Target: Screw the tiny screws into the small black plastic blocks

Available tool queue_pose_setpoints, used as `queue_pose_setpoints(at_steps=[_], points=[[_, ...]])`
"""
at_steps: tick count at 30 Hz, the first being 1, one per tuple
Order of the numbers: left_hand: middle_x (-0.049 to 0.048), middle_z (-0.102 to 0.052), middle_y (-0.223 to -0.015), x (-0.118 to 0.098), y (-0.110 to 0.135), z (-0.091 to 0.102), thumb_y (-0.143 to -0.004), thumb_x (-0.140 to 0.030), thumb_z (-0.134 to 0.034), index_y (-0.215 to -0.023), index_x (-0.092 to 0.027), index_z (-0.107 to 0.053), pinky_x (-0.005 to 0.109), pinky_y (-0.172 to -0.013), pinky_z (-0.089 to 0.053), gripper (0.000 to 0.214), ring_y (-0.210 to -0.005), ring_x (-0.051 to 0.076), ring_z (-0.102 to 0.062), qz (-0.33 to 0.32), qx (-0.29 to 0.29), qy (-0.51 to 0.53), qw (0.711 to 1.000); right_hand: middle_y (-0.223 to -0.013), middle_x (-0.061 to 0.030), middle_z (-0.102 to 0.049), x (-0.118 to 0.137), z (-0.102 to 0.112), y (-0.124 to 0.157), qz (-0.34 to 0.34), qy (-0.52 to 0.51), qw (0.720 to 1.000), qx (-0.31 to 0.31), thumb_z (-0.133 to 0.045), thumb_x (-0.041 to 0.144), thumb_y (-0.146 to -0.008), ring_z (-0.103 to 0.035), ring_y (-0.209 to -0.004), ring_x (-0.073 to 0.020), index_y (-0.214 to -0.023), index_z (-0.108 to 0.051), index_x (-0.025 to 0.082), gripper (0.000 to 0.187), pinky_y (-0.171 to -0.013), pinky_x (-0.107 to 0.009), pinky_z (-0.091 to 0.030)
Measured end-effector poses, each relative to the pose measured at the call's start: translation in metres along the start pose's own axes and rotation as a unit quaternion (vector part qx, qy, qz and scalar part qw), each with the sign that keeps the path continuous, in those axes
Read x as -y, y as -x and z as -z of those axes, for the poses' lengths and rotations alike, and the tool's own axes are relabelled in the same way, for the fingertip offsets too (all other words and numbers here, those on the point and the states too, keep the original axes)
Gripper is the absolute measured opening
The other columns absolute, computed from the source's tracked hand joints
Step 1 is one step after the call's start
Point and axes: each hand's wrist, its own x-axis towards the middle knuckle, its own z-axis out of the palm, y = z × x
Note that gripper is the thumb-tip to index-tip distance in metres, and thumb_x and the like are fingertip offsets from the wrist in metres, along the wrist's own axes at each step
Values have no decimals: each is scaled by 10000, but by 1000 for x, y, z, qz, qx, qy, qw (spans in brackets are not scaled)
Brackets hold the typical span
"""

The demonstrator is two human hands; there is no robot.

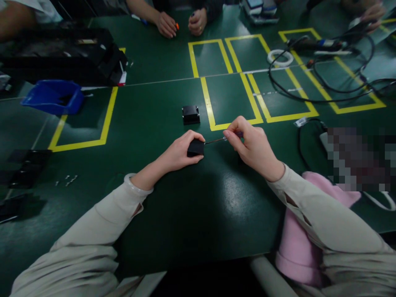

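My left hand [181, 150] is closed round a small black block [196, 147] that rests on the green table [148, 119]. A thin screwdriver [216, 140] is pinched in my right hand [252, 146]; its metal shaft points left and its tip touches the block's right side. A second small black block [191, 114] stands alone on the table just beyond my hands.
A blue bin [52, 97] and a black case [62, 55] sit at the far left, several small screws [69, 180] at the near left. Yellow tape boxes [229, 99] mark the table. Black cables [324, 82] and a tape roll [280, 57] lie at right. Another person's hands [182, 22] rest at the far edge.
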Motion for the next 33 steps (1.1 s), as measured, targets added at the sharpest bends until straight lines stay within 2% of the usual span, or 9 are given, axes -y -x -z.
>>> queue_pose_setpoints(at_steps=[5, 8, 14, 18, 20, 25, 28, 30, 33], points=[[53, -608, -1168, 1, 0, 0, -846, -267, -707, -1175, -202, -532, 341, -935, -493, 379, -1059, 217, -620, -4, -1, -4, 1000, -779, 13, -584, 0, -1, 0, 6, -12, 1000, 8, -537, 213, -967, -583, -641, -120, -947, -523, 217, 25, -629, -258, -420], [52, -609, -1167, 1, -1, 1, -847, -268, -705, -1175, -200, -534, 337, -928, -494, 376, -1058, 216, -620, -5, -4, -5, 1000, -854, -13, -604, 0, -2, 1, 16, -4, 1000, 6, -523, 203, -955, -603, -712, -134, -972, -527, 214, 21, -654, -265, -430], [51, -609, -1165, 0, -1, 1, -842, -272, -704, -1172, -203, -534, 339, -920, -495, 377, -1050, 218, -620, 1, -3, -9, 1000, -687, 31, -555, -1, -2, 1, -19, 41, 999, -6, -561, 324, -978, -518, -569, -112, -844, -507, 222, 177, -593, -269, -353], [52, -609, -1170, -1, -1, 1, -844, -266, -695, -1171, -204, -531, 342, -932, -494, 372, -1058, 218, -620, 2, -4, -5, 1000, -797, 10, -610, 1, -2, 1, 6, 5, 1000, 13, -521, 240, -968, -598, -646, -120, -957, -528, 218, 26, -630, -258, -411], [51, -607, -1172, 0, -1, 1, -846, -269, -694, -1172, -206, -530, 340, -934, -494, 371, -1060, 218, -620, 0, -4, -3, 1000, -836, -4, -622, 1, -2, 2, 7, 2, 1000, 8, -521, 223, -953, -618, -693, -132, -991, -533, 217, 41, -646, -261, -422], [56, -607, -1179, -1, -1, 1, -843, -281, -692, -1175, -211, -528, 353, -932, -497, 377, -1060, 227, -620, 13, 2, -6, 1000, -666, 37, -552, 1, -2, 2, -32, 5, 999, 2, -548, 331, -982, -535, -557, -113, -861, -514, 229, 162, -600, -268, -371], [60, -607, -1180, -2, -1, 2, -844, -287, -687, -1174, -210, -528, 359, -935, -497, 375, -1064, 230, -620, 17, 5, -7, 1000, -743, 21, -585, 1, -2, 2, -24, -10, 1000, 9, -525, 260, -970, -581, -621, -124, -958, -538, 223, 41, -634, -267, -407], [61, -606, -1184, -2, -1, 2, -844, -287, -689, -1173, -209, -527, 359, -939, -496, 375, -1070, 230, -618, 17, 6, -6, 1000, -805, 3, -610, 2, -2, 2, -16, -15, 1000, 8, -526, 235, -960, -611, -684, -135, -1009, -549, 214, 58, -662, -272, -423], [58, -604, -1185, -1, -1, 2, -844, -283, -693, -1175, -211, -526, 360, -947, -493, 378, -1076, 229, -616, 12, 6, -6, 1000, -723, 23, -578, 1, -1, 2, -20, -13, 1000, 12, -549, 278, -972, -570, -598, -117, -914, -546, 209, 90, -618, -271, -388]])
